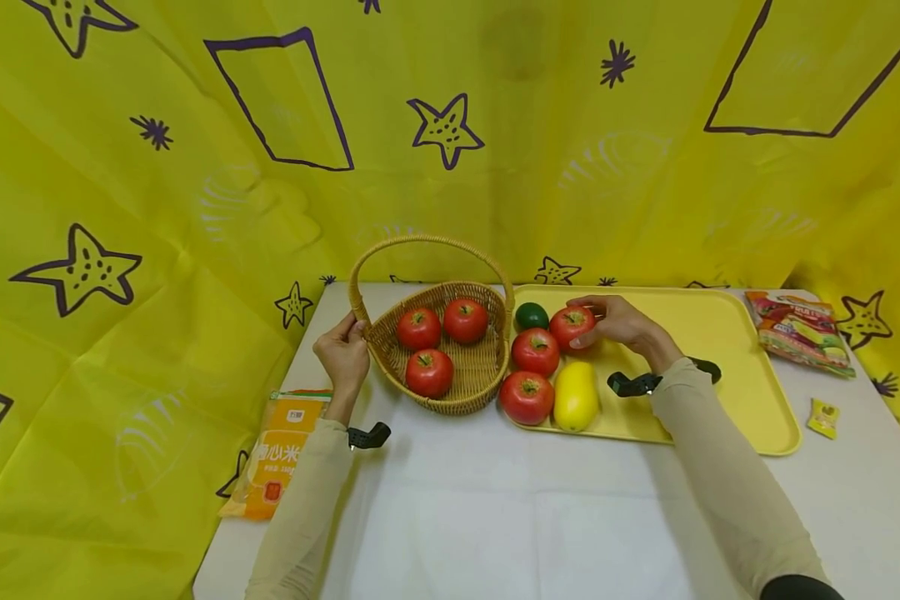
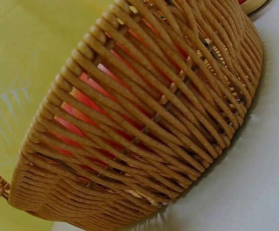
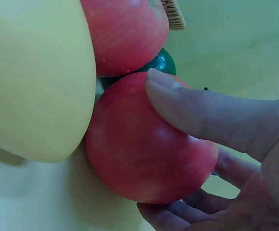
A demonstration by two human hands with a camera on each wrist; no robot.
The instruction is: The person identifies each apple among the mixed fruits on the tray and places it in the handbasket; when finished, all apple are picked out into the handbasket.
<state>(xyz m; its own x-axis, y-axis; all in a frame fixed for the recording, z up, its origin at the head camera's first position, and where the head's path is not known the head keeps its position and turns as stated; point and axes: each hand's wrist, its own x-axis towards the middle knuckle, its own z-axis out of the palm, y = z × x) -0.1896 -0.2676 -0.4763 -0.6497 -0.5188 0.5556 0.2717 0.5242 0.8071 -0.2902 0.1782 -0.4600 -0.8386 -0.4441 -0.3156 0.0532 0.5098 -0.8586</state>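
My left hand (image 1: 343, 357) grips the wicker basket (image 1: 461, 407) where its handle joins the left rim. Three red apples lie inside the basket, one of them an apple (image 1: 429, 372) near the front. My right hand (image 1: 621, 322) holds another red apple (image 3: 149, 139) between thumb and fingers, at the left part of the yellow tray (image 1: 708, 367). Around it on the tray are two more apples (image 1: 536, 352), a dark green round fruit (image 1: 532, 316) and a yellow oval fruit (image 1: 576, 397). In the left wrist view, red shows through the basket's weave (image 2: 144, 120).
An orange snack bag (image 1: 288, 437) lies at the table's left, under my left forearm. Right of the tray are a red snack bag (image 1: 801, 332) and a small yellow packet (image 1: 822, 418). A yellow patterned curtain (image 1: 450, 200) hangs behind the white table (image 1: 480, 508).
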